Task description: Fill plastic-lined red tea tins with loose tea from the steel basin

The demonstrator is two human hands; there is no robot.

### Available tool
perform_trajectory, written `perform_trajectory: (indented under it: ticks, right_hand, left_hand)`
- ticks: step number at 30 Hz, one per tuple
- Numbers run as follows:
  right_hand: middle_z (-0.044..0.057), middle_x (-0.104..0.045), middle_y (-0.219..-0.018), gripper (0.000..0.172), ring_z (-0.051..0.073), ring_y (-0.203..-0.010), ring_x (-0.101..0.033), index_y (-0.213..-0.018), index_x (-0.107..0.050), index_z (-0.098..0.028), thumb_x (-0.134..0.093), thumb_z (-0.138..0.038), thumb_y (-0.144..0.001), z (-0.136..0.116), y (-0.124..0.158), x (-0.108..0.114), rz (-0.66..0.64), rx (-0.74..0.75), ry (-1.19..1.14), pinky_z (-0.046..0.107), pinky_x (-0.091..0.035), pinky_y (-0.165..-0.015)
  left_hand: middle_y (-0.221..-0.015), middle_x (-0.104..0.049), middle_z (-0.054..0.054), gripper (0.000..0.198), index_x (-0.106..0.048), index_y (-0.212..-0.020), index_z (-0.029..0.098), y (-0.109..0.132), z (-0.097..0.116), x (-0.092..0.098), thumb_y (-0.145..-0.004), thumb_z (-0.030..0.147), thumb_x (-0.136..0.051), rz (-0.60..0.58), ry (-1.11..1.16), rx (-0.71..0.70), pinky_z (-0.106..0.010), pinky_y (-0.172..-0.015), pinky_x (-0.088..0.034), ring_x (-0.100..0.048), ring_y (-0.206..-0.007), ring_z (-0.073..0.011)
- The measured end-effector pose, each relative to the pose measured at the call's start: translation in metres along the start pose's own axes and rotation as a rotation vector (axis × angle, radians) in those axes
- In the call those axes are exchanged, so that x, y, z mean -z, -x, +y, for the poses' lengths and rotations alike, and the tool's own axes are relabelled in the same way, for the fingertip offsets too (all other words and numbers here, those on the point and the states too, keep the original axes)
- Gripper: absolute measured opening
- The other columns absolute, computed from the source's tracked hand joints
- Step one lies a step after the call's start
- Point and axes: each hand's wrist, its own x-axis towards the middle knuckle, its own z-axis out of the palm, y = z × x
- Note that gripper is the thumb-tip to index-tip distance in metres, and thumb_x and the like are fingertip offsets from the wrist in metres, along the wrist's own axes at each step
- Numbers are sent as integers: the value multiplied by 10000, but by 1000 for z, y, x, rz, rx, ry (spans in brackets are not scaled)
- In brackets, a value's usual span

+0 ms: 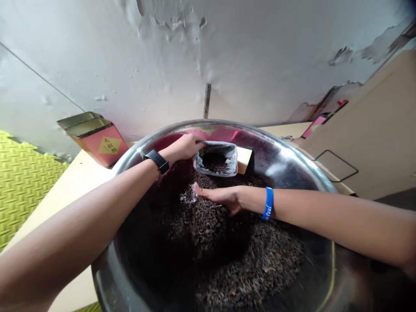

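Pinching the near-left corner of a lined container in the upper middle of the frame, the left hand has its fingers closed on the rim, beside the back wall of a large metal basin. The right hand is lower, at the centre, thumb pointing left and the other fingers partly hidden against dark leaves; how tightly they close, I cannot tell.

The basin's rounded rim curves across the frame, passing under the left forearm and under the right one. Open room above the leaves lies at the basin's lower left, in deep shadow, and along its right side. Behind the far rim, the wall stands close. At the left, a pink tin stands just outside the rim on a pale tabletop; at the right, a beige panel leans in.

The leaves are dry, thin and twisted, heaped loosely. The container's mouth is a rounded rectangle with a crinkled, translucent liner and dark leaves inside. The basin is shiny and smooth, the wall's paint blistered and peeling, the yellow-green mat ribbed. A smooth blue band circles the right wrist.
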Motion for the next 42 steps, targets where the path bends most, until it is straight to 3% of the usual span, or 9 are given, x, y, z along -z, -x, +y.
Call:
perform_trajectory:
  ticks: [3, 7, 15, 20, 25, 30, 34, 36, 42]
  right_hand:
    - [96, -624, -956, 703, 212, -907, -586, -811, -609, -163, -306, -786, -688, -10, 4, 3, -107, -65, -207, 415, -449, -825]
    - [120, -624, -906, 758, 203, -870, -586, -891, -620, -124, -236, -759, -740, -25, 10, 8, -183, 79, -212, 382, -443, -837]
    - [154, -564, -1153, 813, 177, -980, -558, -1095, -536, -119, 62, -608, -842, -40, 30, 7, -144, 354, 98, 326, -457, -800]
    - [138, -543, -1192, 759, 167, -1069, -511, -1120, -525, -120, 0, -603, -860, -41, 32, 7, -198, 345, -43, 304, -422, -856]
    - [131, -570, -1093, 679, 163, -917, -551, -973, -557, -129, -97, -615, -863, -40, 31, 4, -225, 337, -167, 294, -437, -757]
    - [-15, -426, -573, 461, 77, -484, -352, -649, -421, -168, -314, -565, -859, -43, 30, 5, 114, 408, 85, 223, -297, -465]
    - [-10, -403, -560, 430, 88, -530, -360, -587, -433, -161, -344, -463, -880, -48, 32, 25, 762, 676, 692, 248, -301, -537]
    - [24, -497, -660, 368, 118, -649, -447, -673, -522, -148, -343, -383, -893, -47, 31, 40, 940, 782, 991, 265, -336, -640]
    - [92, -568, -960, 263, 172, -866, -502, -966, -586, -134, -391, -96, -794, -40, 23, 61, 828, 711, 1416, 305, -366, -780]
  left_hand:
    - [-877, -670, -49, 303, -662, -944, 164, 2, 1, 1, -825, 298, -418, -12, 18, -25, -261, -699, -408, -559, -734, -148]
    - [-907, -670, -50, 319, -654, -988, 169, 2, 0, 0, -825, 311, -420, -18, 25, -12, -257, -697, -410, -569, -748, -153]
    - [-906, -671, -30, 308, -665, -943, 199, 1, 1, 0, -821, 345, -422, -27, -14, 17, -240, -719, -418, -583, -770, -145]
    - [-904, -670, -29, 324, -657, -986, 202, 1, -1, 0, -827, 362, -426, -33, -25, 22, -249, -735, -421, -581, -762, -144]
    - [-910, -670, -31, 336, -648, -1026, 204, 1, -1, 0, -827, 361, -427, -34, -24, 26, -252, -725, -426, -586, -772, -150]
    - [-929, -670, -31, 324, -651, -999, 196, 1, -1, -1, -829, 348, -421, -25, -10, 1, -242, -692, -420, -587, -771, -145]
    - [-923, -672, -39, 306, -655, -984, 183, 3, -1, -1, -823, 302, -423, -21, 3, -14, -242, -678, -416, -580, -763, -144]
    - [-920, -672, -43, 302, -654, -985, 173, 4, 0, 0, -822, 285, -425, -32, 11, -23, -236, -678, -413, -572, -764, -142]
    - [-944, -668, -41, 312, -655, -972, 177, 5, 5, 2, -840, 312, -406, -41, 20, -22, -234, -713, -410, -565, -771, -134]
